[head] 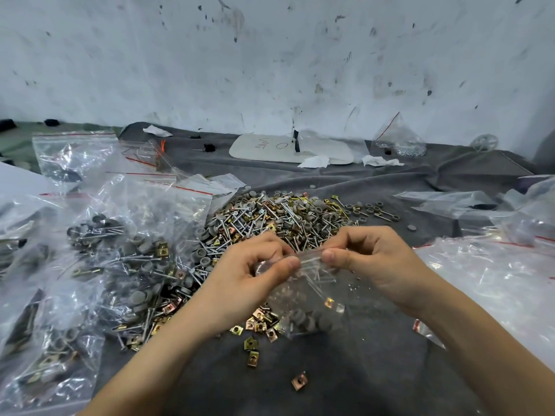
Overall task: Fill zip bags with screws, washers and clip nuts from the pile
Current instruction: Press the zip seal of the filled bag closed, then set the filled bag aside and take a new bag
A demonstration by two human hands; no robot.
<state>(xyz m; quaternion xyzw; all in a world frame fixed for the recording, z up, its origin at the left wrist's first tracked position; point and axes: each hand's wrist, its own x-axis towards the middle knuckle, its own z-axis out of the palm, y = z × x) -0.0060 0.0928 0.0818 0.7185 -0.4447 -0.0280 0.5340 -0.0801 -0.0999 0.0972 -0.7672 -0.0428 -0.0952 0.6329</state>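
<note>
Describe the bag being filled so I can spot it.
Find the central hardware pile. Just in front, the left hand and right hand pinch one small zip bag by its top. It alone is held; other bags lie at the sides.

Grey cloth [345, 382]; hardware pile [270, 217], filled zip bags [126, 235], loose clip nuts [299, 381]

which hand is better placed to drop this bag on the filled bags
Left, likely: the left hand already pinches the bag and the filled bags lie on its side.
</note>
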